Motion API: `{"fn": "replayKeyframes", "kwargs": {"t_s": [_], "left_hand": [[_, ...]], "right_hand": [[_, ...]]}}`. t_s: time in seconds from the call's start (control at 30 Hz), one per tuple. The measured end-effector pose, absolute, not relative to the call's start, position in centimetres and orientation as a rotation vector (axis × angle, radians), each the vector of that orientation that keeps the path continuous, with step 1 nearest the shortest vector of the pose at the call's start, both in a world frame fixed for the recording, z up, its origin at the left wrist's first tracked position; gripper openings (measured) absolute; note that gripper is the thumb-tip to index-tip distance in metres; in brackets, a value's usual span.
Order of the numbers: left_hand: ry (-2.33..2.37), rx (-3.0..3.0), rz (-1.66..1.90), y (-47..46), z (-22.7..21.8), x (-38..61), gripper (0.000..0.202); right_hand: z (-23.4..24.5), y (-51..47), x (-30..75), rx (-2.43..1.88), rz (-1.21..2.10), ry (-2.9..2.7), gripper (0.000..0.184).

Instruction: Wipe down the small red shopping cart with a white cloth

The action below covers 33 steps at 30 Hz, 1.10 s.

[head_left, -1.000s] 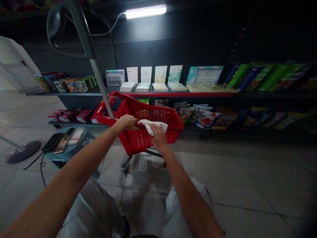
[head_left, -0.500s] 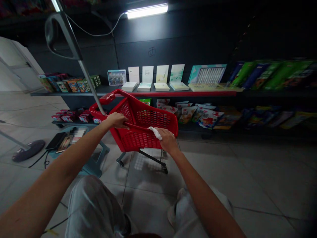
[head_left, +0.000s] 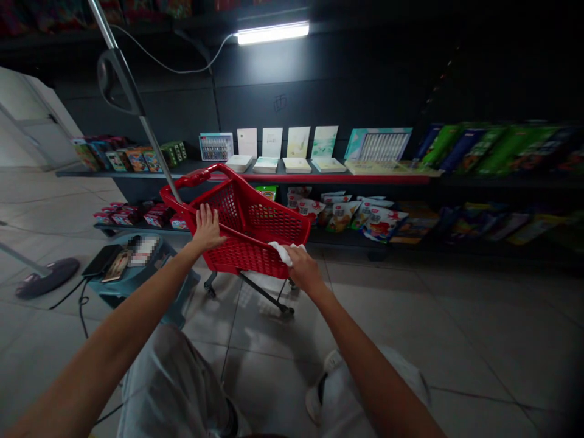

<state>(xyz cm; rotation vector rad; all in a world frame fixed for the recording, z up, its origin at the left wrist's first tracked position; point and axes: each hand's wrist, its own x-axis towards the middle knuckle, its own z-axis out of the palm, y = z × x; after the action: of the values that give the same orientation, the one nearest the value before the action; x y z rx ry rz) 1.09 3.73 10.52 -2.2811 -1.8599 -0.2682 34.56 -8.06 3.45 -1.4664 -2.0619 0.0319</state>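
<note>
A red plastic shopping cart (head_left: 274, 220) stands before me on dark legs with small wheels, its handle toward the left. My left hand (head_left: 208, 229) lies against the cart's near side by the handle end, fingers stretched out and spread, with nothing in it. Toward the other end of the near rim, my right hand (head_left: 302, 265) is closed around a white cloth (head_left: 281, 250). The cloth touches the rim, and part of it is hidden under the fingers.
A metal pole (head_left: 157, 149) rises at the cart's handle end. A blue-grey stool (head_left: 176, 298) with flat items stands left. Behind is a shelf (head_left: 319, 178) with booklets and boxed sets; snack bags (head_left: 383, 222) sit below. A round pole base (head_left: 48, 277) and cables lie on the floor.
The cart has shifted slightly left. My left hand has let go of the rim, moved left and opened flat. My right hand with the cloth has moved a little left and down.
</note>
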Motion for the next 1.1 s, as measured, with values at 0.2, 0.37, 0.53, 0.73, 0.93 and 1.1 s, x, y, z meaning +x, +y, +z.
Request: {"fn": "replayKeyframes", "kwargs": {"t_s": [0.2,0.37,0.53,0.73,0.93,1.1], "left_hand": [[-2.404,-2.052,-0.770,3.7,8.4,4.4,0.108],[-2.739,-1.775,-1.120,2.8,6.7,8.8,0.126],[-2.760,-1.722,-1.272,2.1,6.5,9.1,0.118],[-2.693,-1.786,-1.270,2.0,7.0,6.8,0.112],[-2.602,-1.901,-1.199,2.4,6.8,4.1,0.111],[-2.643,-1.939,-1.029,2.7,7.2,2.0,0.112]], "right_hand": [[4.0,-8.9,31.5,-1.431,0.048,-2.113,0.054],[3.5,-9.1,29.8,-1.402,0.049,-2.132,0.056],[3.6,-9.0,29.2,-1.366,0.100,-2.191,0.059],[4.2,-9.5,28.2,-1.319,0.113,-2.233,0.058],[4.9,-9.5,27.7,-1.299,0.058,-2.317,0.030],[5.3,-9.3,28.3,-1.287,0.062,-2.366,0.032]]}}
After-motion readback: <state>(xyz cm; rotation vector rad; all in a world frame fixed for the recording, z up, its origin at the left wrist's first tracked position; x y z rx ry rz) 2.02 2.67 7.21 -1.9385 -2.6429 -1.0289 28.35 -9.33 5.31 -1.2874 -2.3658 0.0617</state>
